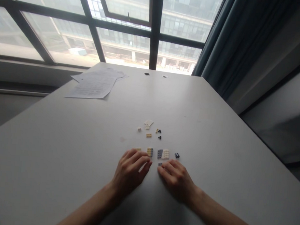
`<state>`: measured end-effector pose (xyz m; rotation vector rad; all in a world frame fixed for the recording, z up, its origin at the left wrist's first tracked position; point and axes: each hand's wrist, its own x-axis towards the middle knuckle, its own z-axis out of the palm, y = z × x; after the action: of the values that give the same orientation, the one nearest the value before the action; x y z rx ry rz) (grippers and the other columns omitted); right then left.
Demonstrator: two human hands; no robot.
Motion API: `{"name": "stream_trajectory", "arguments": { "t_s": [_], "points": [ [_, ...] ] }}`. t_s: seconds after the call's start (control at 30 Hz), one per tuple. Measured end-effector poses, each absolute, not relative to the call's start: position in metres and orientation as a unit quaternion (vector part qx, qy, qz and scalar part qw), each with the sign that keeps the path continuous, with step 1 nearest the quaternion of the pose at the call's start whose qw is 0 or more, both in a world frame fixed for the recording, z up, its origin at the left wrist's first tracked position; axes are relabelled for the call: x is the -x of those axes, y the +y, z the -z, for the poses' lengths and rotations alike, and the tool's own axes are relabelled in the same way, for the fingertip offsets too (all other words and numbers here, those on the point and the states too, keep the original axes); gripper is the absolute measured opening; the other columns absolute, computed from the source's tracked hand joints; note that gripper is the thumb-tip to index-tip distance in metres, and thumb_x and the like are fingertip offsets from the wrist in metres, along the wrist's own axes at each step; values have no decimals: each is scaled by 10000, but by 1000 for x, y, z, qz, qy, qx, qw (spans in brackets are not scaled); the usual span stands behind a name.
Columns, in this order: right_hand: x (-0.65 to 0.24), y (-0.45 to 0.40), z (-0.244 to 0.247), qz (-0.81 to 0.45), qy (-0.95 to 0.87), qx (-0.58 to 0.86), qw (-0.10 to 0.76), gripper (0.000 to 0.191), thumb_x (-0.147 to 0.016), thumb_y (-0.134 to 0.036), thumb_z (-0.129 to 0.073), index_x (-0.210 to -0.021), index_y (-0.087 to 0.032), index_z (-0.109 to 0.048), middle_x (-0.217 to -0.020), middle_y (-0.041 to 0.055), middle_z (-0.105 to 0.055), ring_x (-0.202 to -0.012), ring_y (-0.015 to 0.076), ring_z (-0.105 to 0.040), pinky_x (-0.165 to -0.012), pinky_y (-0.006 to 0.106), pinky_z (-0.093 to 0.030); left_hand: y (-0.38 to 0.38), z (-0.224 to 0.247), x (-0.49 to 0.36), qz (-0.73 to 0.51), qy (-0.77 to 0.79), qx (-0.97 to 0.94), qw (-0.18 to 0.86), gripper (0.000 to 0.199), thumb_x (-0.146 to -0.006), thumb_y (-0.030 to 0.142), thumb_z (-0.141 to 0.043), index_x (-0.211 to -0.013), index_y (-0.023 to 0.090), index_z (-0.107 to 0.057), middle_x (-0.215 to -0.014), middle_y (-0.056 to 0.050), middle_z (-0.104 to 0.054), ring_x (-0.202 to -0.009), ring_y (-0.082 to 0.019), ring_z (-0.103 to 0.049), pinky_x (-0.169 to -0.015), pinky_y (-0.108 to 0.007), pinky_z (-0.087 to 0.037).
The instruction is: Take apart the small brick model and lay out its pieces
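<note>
My left hand [132, 167] rests low over the table, fingers curved, with a gap between thumb and forefinger. Its fingertips are at the near edge of a tan-and-grey block of bricks [150, 152] and partly cover a tan piece [138, 149]. My right hand [177, 178] is closed, its thumb and fingertips at a small grey brick [160, 164], which they partly hide. Just beyond it lies a grey-and-white block of bricks [163, 154]. A dark studded brick [177, 155] sits to its right.
Farther out lie a tan brick [148, 135], small black pieces [159, 137], a white round piece [139, 129] and white flat pieces [148, 123]. Printed papers [92, 84] are at the table's back left. Windows [124, 44] and a dark curtain [232, 43] stand behind the white table [59, 154].
</note>
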<state>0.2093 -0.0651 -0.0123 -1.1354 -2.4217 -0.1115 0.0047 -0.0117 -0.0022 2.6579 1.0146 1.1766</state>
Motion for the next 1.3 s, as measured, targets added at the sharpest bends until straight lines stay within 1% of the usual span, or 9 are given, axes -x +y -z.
{"name": "stream_trajectory", "arguments": {
  "t_s": [0.23,0.4,0.57,0.7,0.87,0.93,1.07,1.13,1.3],
  "points": [
    [-210,-65,12,24,-873,419,249,193,-909,-94,-453,-992,-149,-618,-858,88,-644,-795,206,-557,-745,342,-491,13,-9,16,-388,398,-830,52,72,-843,232,-596,-818,185,-644,-843,-43,-683,-794,-183,-572,-783,-325,-456],
    [-211,-65,14,1,-825,454,338,238,-877,-124,-531,-1100,-170,-598,-980,102,-641,-891,216,-577,-785,373,-502,53,-9,25,-333,494,-800,68,179,-836,312,-580,-935,184,-658,-924,-60,-675,-883,-226,-578,-821,-355,-462],
    [-215,-64,18,-21,-796,463,391,267,-871,-149,-535,-1129,-187,-592,-975,100,-625,-879,216,-578,-773,392,-519,90,0,14,-272,535,-793,107,329,-804,323,-583,-1090,176,-653,-1025,-83,-663,-933,-259,-567,-868,-400,-447],
    [-216,-63,19,-25,-790,463,402,287,-857,-127,-535,-1131,-190,-593,-971,95,-624,-872,215,-582,-769,387,-519,100,7,6,-268,546,-783,126,273,-799,318,-562,-993,183,-697,-989,-86,-659,-936,-265,-564,-889,-408,-430],
    [-216,-63,18,-27,-784,465,411,254,-855,-133,-534,-1086,-200,-616,-942,86,-627,-850,209,-587,-757,377,-523,98,8,8,-281,541,-777,154,212,-789,339,-568,-850,197,-713,-916,-58,-645,-794,-203,-580,-802,-352,-458],
    [-215,-62,18,-30,-781,465,416,250,-852,-130,-538,-1078,-201,-618,-941,85,-629,-848,209,-586,-752,376,-522,90,4,8,-319,538,-748,224,224,-781,367,-591,-850,186,-705,-875,-48,-645,-730,-175,-568,-723,-318,-464],
    [-215,-63,18,-42,-777,467,421,246,-848,-118,-546,-1069,-196,-619,-942,85,-632,-851,210,-582,-756,378,-518,59,-11,-1,-465,463,-529,538,283,-725,411,-693,-862,166,-655,-709,2,-588,-617,-110,-505,-609,-250,-430],
    [-214,-63,16,-45,-775,466,424,245,-851,-121,-545,-1072,-198,-619,-939,86,-635,-852,212,-584,-760,382,-517,40,-17,-9,-489,398,-438,640,287,-720,385,-718,-887,168,-630,-681,22,-534,-607,-87,-482,-602,-230,-425],
    [-210,-65,12,-52,-768,456,447,246,-865,-148,-536,-1094,-202,-608,-941,87,-641,-859,211,-594,-759,377,-523,14,-19,-24,-491,324,-420,691,290,-815,401,-626,-984,167,-592,-710,12,-459,-614,-85,-457,-576,-239,-430]
  ]
}}
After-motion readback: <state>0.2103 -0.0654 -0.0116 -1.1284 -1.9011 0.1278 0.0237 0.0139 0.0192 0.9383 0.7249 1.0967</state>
